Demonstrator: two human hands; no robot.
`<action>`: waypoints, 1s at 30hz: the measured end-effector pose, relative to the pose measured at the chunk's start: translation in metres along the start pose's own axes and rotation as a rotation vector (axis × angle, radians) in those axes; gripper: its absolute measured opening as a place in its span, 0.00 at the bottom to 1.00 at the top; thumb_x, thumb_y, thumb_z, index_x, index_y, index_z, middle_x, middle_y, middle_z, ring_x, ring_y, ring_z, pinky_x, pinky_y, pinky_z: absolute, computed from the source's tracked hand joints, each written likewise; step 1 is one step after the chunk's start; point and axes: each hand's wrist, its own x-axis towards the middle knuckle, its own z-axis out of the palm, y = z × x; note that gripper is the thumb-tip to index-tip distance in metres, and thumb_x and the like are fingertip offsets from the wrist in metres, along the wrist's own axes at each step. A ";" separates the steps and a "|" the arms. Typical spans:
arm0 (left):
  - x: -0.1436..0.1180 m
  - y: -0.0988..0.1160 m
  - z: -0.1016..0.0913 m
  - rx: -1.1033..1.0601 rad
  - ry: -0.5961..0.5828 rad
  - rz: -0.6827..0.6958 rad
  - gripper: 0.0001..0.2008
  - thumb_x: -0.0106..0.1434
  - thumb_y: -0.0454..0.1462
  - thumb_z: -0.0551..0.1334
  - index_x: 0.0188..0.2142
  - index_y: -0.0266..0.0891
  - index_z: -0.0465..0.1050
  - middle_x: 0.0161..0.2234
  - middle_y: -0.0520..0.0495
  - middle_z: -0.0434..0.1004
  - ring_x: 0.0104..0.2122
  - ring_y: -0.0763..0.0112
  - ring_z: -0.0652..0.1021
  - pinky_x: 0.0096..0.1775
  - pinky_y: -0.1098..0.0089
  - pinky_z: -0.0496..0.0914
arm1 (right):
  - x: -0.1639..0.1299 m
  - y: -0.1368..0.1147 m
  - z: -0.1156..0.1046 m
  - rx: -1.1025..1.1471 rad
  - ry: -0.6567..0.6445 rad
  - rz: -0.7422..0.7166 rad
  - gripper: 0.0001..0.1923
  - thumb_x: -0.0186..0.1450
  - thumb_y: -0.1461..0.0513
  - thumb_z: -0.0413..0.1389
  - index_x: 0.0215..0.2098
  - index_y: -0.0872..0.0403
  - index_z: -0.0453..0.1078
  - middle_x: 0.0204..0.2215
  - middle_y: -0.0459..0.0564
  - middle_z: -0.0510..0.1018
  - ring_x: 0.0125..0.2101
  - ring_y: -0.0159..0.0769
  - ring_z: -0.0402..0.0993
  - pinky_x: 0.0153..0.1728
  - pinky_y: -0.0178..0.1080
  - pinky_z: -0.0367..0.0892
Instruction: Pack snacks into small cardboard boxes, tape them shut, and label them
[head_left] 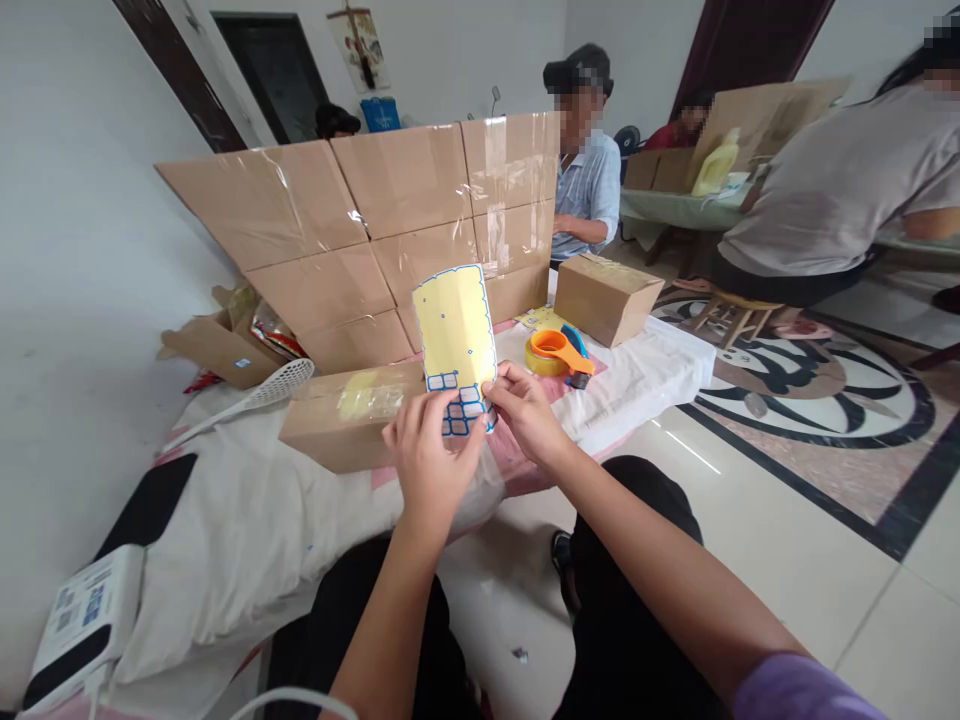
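Observation:
A yellow card with a blue scalloped outline and a blue brick pattern at its lower end (454,325) is held up in front of me. My left hand (433,440) pinches its lower left part between thumb and fingers. On the lower right edge, my right hand (529,410) grips the same card with thumb and index finger. Behind my left hand lies a closed cardboard box (352,420) with clear tape on top. To the right of the card, an orange tape dispenser (555,347) rests on the table beside a roll of yellowish tape (541,362).
A tall taped cardboard panel (405,215) stands across the table's back. Another box (604,297) is at the right end. A white perforated fly swatter (277,390) lies left. A white device (86,620) sits lower left. A person in a cap (596,185) sits behind the panel.

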 end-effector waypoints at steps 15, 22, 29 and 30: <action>0.000 0.004 -0.003 -0.028 0.119 0.189 0.05 0.63 0.37 0.67 0.41 0.45 0.78 0.48 0.47 0.83 0.50 0.57 0.77 0.54 0.57 0.61 | -0.030 -0.021 0.008 -0.211 0.023 -0.152 0.19 0.60 0.48 0.66 0.29 0.50 0.65 0.24 0.42 0.72 0.27 0.31 0.69 0.28 0.36 0.69; -0.001 0.006 -0.001 -0.029 0.063 0.234 0.03 0.65 0.34 0.65 0.36 0.45 0.77 0.49 0.46 0.80 0.48 0.59 0.77 0.50 0.59 0.63 | -0.032 -0.021 0.008 -0.307 0.050 -0.184 0.15 0.64 0.48 0.62 0.35 0.50 0.70 0.27 0.44 0.75 0.31 0.35 0.74 0.31 0.38 0.71; -0.001 0.001 0.000 -0.032 0.071 0.177 0.07 0.64 0.38 0.65 0.43 0.43 0.75 0.49 0.44 0.80 0.48 0.58 0.77 0.50 0.59 0.63 | -0.028 -0.007 0.008 -0.253 -0.025 -0.139 0.15 0.67 0.49 0.59 0.41 0.48 0.63 0.25 0.40 0.72 0.24 0.30 0.66 0.26 0.34 0.63; -0.001 0.000 0.000 -0.021 0.067 0.178 0.08 0.64 0.39 0.66 0.43 0.44 0.76 0.50 0.44 0.80 0.49 0.57 0.77 0.50 0.59 0.63 | -0.029 -0.006 0.008 -0.250 -0.026 -0.138 0.15 0.67 0.49 0.58 0.40 0.48 0.62 0.24 0.39 0.70 0.23 0.30 0.64 0.25 0.34 0.61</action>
